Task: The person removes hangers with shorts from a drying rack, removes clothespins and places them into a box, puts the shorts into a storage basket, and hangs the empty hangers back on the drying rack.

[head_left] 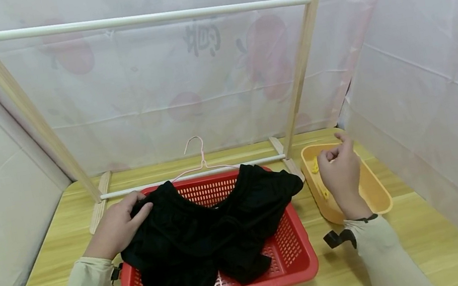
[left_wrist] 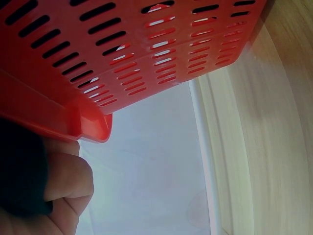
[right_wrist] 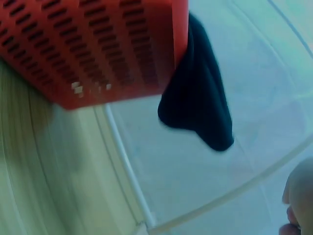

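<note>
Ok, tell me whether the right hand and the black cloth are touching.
Apart. The head view shows it: a strip of the yellow tray lies between the right hand and the nearest tip of the black cloth.

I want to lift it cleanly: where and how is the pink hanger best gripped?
Likely best pinched at the neck, just below its hook, from the right: there the pink hanger is bare, and the hook opens left. The black garment covers the ends of the hanger's arms.
</note>
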Motion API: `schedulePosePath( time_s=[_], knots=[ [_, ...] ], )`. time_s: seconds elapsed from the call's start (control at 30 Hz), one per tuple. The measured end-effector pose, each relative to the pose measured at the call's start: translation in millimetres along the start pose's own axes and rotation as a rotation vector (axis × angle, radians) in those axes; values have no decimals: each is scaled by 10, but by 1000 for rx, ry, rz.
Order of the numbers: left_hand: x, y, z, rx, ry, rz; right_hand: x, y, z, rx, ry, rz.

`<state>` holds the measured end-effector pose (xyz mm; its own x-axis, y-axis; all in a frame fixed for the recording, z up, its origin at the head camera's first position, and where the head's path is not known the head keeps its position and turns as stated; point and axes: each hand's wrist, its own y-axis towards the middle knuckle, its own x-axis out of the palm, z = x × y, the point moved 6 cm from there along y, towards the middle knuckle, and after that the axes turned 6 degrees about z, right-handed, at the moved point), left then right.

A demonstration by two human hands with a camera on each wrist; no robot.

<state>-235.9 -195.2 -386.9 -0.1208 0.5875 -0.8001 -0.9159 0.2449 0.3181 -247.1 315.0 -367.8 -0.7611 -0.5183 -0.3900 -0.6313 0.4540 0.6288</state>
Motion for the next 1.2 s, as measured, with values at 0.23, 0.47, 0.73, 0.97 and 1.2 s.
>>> schedulePosePath(
  time_s=[0.23,0.47,0.73,0.97,1.2],
  knots=[
    [5,3,1,3,21,-2,255,-269,-501,-306,197,-274],
    [19,-7,5,14,36,11,591,-672,-701,-431,99,-650],
    [5,-5,15,17,30,20,631,-734,-711,-413,41,-651],
    [-14,-20,10,16,17,24,653,-736,-710,-408,31,-641],
    [5,-7,15,34,16,36,653,-733,-693,-402,28,-636]
  ],
)
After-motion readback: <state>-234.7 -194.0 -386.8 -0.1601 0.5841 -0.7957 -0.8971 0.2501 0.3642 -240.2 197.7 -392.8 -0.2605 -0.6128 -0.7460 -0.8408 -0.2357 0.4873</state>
